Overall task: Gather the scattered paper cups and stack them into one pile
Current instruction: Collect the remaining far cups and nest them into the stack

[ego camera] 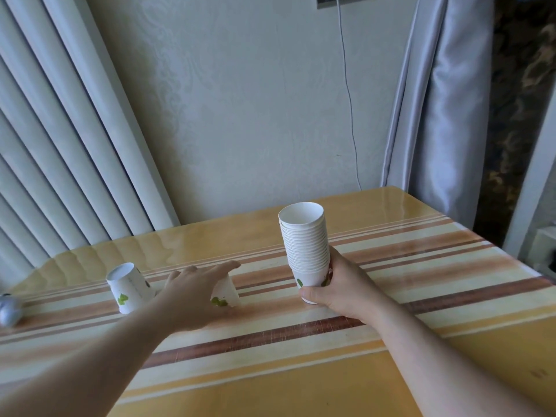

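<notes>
Two loose cups (129, 287) (225, 293); right hand (340, 290) holds stack (305, 239); left hand (192, 296) over one.

1. No text, brand, number or sign can be read anywhere in the view.
2. The white paper cup with green leaf print (130, 288), lying tilted left of the tall white stack of nested paper cups (307, 248), carries a faint line of small print along its side, too small and blurred to read.
3. The stack's bottom cup shows only green leaf marks, no letters.
</notes>
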